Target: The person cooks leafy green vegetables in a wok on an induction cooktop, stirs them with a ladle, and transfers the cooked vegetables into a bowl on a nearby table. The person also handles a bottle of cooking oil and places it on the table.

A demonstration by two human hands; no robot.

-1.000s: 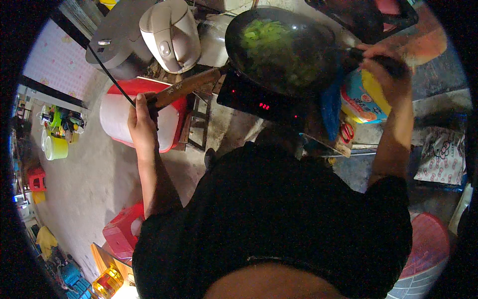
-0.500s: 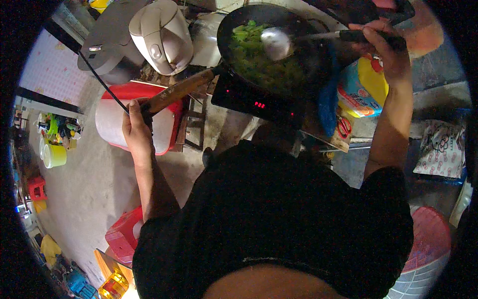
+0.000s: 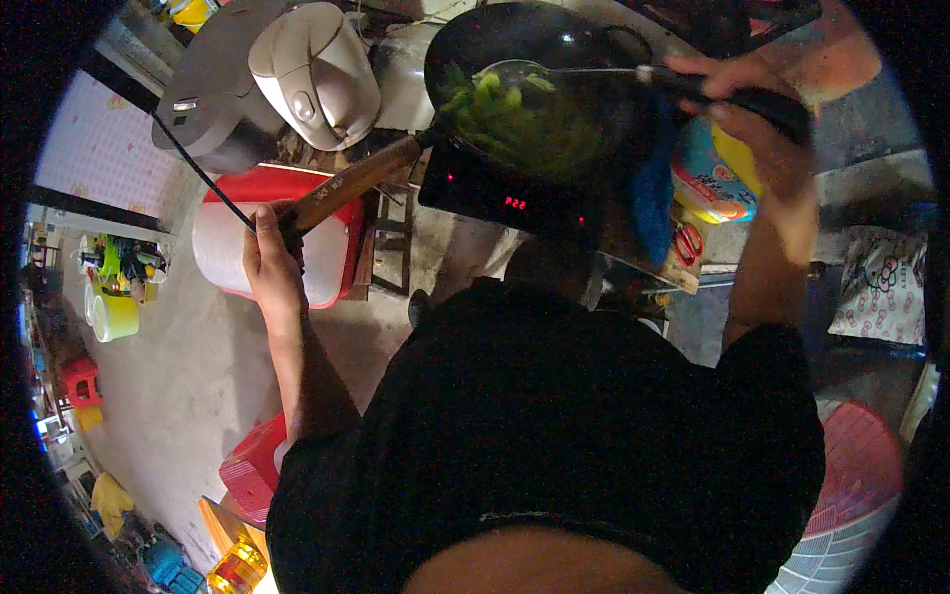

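My left hand (image 3: 274,267) is wrapped round the end of the wooden handle (image 3: 356,184) of a dark wok (image 3: 569,30). Chopped green vegetables (image 3: 529,129) lie in the wok, which sits on a black electric cooktop (image 3: 475,198) with lit red digits. My right hand (image 3: 767,119), over the wok's right side, grips the dark handle of a metal ladle (image 3: 594,70). The ladle's bowl is down among the greens at the upper left of the wok, partly covered by them. A thin black line, cord or rod, ends beside my left fingers.
Left of the wok stand a beige electric kettle (image 3: 319,84) and a grey lidded appliance (image 3: 223,94). A red-and-white box (image 3: 228,238) is below the left hand. To the right are a yellow-and-blue container (image 3: 727,178), a blue bag (image 3: 650,213) and red-handled scissors (image 3: 688,243).
The ladle's bowl has moved left and up in the wok, tipping from facing up to lying in the greens. My right hand has shifted slightly. My left hand stays on the handle.
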